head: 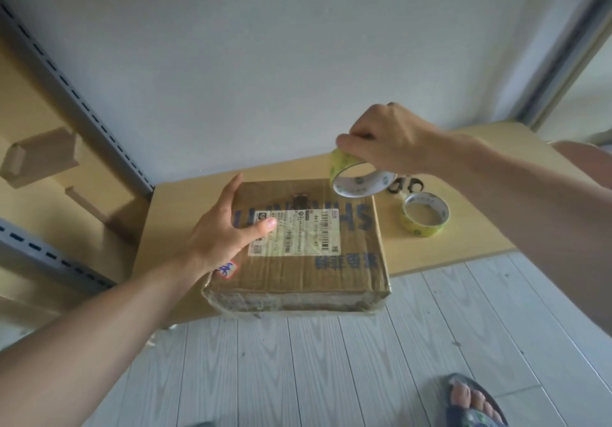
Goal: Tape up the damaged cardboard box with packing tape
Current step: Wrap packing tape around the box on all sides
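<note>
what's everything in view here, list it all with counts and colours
cardboard box: 1, brown, on the table, near edge crumpled
shipping label: 1, white, on the box top
held tape roll: 1, yellowish with a white core, above the box's far right corner
spare tape roll: 1, yellowish, flat on the table right of the box
scissors: 1, black handles, on the table behind the held roll, partly hidden
table: 1, light wood, against the wall
slotted rails: 2, grey, at left
floor: 1, pale grey planks
foot in sandal: 1, bottom right
left hand: 1, fingers straight, over the box's left side
right hand: 1, grips the held tape roll
</note>
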`<control>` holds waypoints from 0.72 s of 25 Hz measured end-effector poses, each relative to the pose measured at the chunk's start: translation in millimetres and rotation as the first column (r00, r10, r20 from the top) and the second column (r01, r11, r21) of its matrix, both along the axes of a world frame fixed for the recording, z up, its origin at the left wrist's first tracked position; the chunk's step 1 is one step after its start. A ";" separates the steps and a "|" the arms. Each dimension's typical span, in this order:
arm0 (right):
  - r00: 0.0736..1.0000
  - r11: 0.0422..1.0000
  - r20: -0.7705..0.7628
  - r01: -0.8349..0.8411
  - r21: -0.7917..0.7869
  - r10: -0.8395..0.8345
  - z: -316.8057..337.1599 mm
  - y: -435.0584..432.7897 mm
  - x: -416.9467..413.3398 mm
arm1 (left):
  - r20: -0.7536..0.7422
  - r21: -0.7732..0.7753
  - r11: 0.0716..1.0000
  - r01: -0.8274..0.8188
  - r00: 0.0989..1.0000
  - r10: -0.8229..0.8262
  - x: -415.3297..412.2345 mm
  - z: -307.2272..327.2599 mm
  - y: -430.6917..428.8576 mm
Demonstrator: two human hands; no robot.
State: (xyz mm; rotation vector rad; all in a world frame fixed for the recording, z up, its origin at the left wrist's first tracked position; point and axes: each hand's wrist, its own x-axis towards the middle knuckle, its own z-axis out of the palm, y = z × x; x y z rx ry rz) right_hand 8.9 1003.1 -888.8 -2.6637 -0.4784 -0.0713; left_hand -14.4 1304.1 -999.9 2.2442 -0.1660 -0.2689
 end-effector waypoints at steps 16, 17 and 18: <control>0.970 0.945 0.115 0.236 -0.226 -0.215 -61.3 -75.7 -34.1 | 0.008 0.079 0.996 -0.029 1.000 0.029 -0.6 5.5 -4.7; 0.968 0.947 0.107 0.243 -0.211 -0.225 -63.9 -75.6 -34.2 | 0.008 0.091 0.995 -0.029 1.000 0.028 -1.0 5.7 -4.3; 0.965 0.946 0.093 0.258 -0.194 -0.244 -66.7 -76.1 -34.4 | 0.007 0.093 0.995 -0.028 1.000 0.028 -1.0 5.4 -3.7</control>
